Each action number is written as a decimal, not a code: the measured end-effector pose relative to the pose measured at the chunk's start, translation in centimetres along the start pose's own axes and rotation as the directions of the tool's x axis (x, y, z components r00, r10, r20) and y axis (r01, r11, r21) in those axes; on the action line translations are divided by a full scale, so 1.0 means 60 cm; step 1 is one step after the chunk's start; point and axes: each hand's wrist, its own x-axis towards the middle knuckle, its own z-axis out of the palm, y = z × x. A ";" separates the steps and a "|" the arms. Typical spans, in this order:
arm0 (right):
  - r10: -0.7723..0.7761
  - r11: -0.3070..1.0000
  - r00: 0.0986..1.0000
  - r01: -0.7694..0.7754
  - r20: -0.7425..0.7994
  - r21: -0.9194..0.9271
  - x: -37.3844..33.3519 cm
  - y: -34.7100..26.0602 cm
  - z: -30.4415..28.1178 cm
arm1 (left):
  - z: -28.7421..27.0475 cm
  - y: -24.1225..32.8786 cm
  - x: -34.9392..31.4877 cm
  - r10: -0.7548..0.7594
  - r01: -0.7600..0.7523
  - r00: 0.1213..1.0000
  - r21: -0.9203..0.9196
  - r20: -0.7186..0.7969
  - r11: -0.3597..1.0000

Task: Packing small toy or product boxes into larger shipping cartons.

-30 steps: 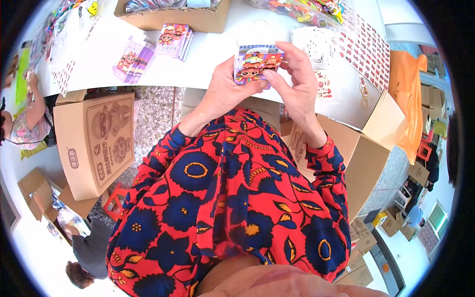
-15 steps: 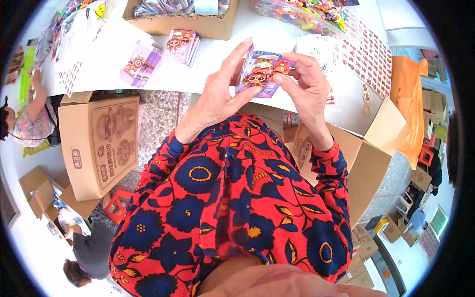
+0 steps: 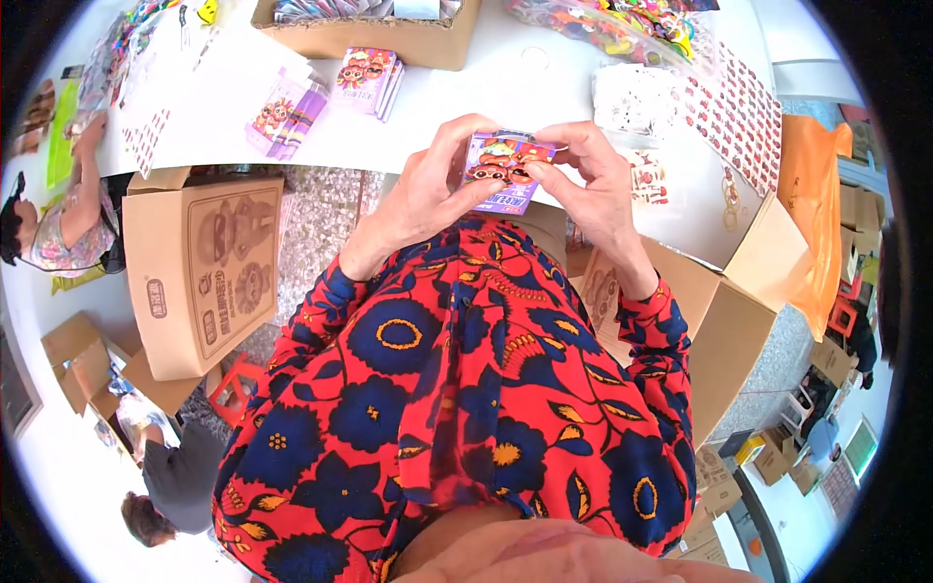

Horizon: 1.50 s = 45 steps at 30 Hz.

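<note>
Both of my hands hold a small purple printed carton (image 3: 507, 173) at the table's near edge, its colourful cartoon face turned up. My left hand (image 3: 434, 182) grips the left side, thumb across the front and fingers behind. On the right side, my right hand (image 3: 593, 182) presses its thumb on the front, with the fingers bent around the upper right corner. A dark strip shows along the carton's top edge; whether its flap is closed I cannot tell. Beyond my left hand lie a stack of similar cartons (image 3: 365, 78) and a fanned pile of purple cartons (image 3: 282, 115).
An open cardboard box (image 3: 379, 41) of packets stands at the far side. A bag of colourful pieces (image 3: 603, 34), white pieces (image 3: 632, 97) and sticker sheets (image 3: 734, 126) lie right. Large cartons (image 3: 199, 277) flank me below the table. A person works at far left.
The carton has come down and nearer to my body in both hands. Its top, which showed an opening, now looks flatter, and my right fingers have shifted along the upper right corner.
</note>
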 end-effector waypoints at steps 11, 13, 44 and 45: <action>0.272 0.924 0.918 -0.333 0.288 0.189 -0.021 0.031 0.013 | 0.009 -0.020 -0.078 -0.118 0.117 0.993 0.022 0.019 0.993; 0.273 0.907 0.916 -0.346 0.294 0.238 -0.030 0.035 0.025 | 0.013 -0.035 -0.096 -0.154 0.153 0.988 -0.095 -0.005 0.984; 0.365 0.883 0.835 -0.451 0.411 0.131 -0.037 0.017 0.041 | -0.053 0.027 -0.066 -0.268 0.291 0.947 -0.117 0.177 0.950; 0.360 0.881 0.841 -0.449 0.403 0.151 -0.036 0.020 0.041 | -0.056 0.023 -0.063 -0.259 0.289 0.945 -0.134 0.201 0.948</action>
